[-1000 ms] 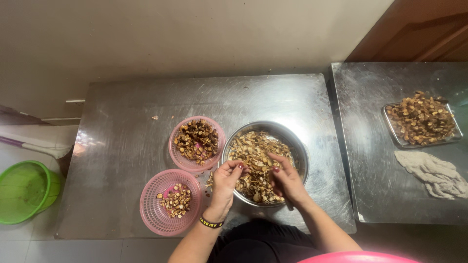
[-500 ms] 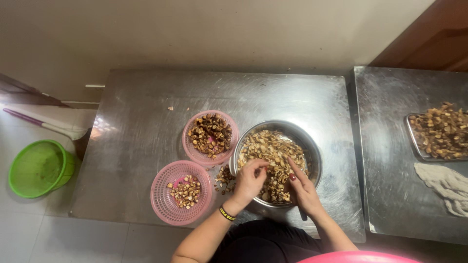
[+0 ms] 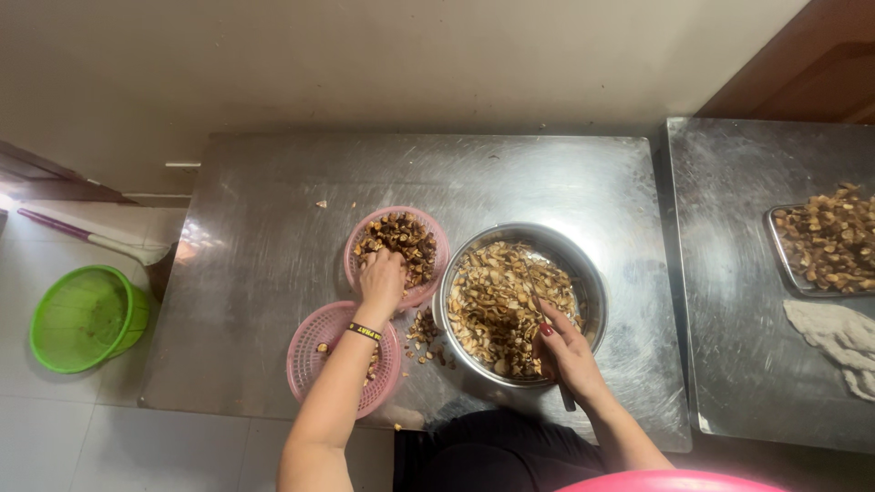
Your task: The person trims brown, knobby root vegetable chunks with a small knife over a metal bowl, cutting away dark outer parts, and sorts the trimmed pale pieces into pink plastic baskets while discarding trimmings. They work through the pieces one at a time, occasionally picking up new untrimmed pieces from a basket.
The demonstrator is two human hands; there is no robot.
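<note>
- The left hand [image 3: 381, 282] is laid, fingers curled, on the dark pieces in the far pink basket [image 3: 396, 257]; whether any are gripped cannot be told.
- The right hand [image 3: 567, 351] is rested loosely open in the steel bowl [image 3: 519, 303] of tan pieces, near the table's [image 3: 255, 273] front edge.
- Two round pink mesh baskets are counted, the near basket [image 3: 319, 351] by the front edge.

Brushed steel table [image 3: 273, 264], scuffed and shiny. On it, left of centre, two pink plastic baskets: the far basket [image 3: 436, 239] holding dark brown pieces, the near basket [image 3: 314, 342] close to the front edge, the two nearly touching. Just right of them, a round steel bowl [image 3: 588, 282] filled with pale shell-like pieces. Loose bits [image 3: 426, 333] scattered on the bare metal between near basket and bowl, plus one small crumb [image 3: 321, 204] farther back.
</note>
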